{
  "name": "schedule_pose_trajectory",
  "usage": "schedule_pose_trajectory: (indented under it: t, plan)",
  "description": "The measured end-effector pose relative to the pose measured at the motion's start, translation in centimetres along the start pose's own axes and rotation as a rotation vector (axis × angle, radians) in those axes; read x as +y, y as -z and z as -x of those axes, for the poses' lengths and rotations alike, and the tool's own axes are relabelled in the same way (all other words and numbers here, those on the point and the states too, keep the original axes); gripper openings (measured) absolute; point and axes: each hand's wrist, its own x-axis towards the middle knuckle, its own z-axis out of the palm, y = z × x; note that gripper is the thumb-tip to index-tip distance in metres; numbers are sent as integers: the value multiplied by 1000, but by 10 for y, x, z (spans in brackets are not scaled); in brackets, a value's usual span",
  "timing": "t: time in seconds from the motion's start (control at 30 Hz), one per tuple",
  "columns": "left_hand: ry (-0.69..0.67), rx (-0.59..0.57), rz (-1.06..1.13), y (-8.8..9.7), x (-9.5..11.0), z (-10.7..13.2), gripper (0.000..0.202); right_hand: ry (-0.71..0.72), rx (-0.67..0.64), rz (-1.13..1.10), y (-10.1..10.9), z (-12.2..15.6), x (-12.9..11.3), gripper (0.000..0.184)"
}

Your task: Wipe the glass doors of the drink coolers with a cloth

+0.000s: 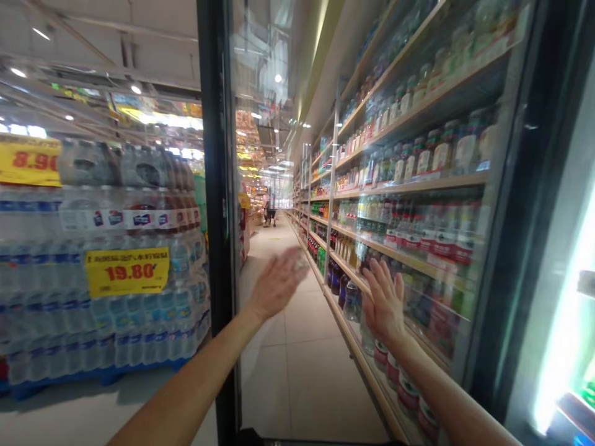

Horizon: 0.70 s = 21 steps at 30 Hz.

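A dark-framed glass door (264,384) of an upright cooler stands in front of me. My left hand (277,282) is before the glass, smeared by motion, with a small pale, pinkish patch at its fingertips that I cannot make out. To its right, my right hand (385,300) is open, its fingers spread and the palm toward the pane; whether it touches the glass is unclear. Shelves of bottles (432,152) show through the glass or mirrored in it, behind both hands.
Stacked packs of bottled water (139,322) stand on a blue pallet (111,373) at the left, with a yellow price sign (127,271) on them. The door's dark post (216,204) rises beside them. A bright light strip (562,322) runs along the right. Far down the aisle is a person (266,207).
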Motion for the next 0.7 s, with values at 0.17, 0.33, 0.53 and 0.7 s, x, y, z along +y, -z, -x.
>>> schedule_pose_trajectory:
  t: [0.17,0.33,0.53,0.7]
  plan:
    - [81,142,-29,1,7,0,41,-26,1,11,0,6,4,52]
    - [2,54,1,-5,14,-3,33,-13,-7,7,-1,10,4,53]
    - [12,50,26,-11,25,-14,35,-6,0,19,0,8,4,50]
    - [130,116,-5,-15,22,-40,40,-26,14,22,0,6,6,54]
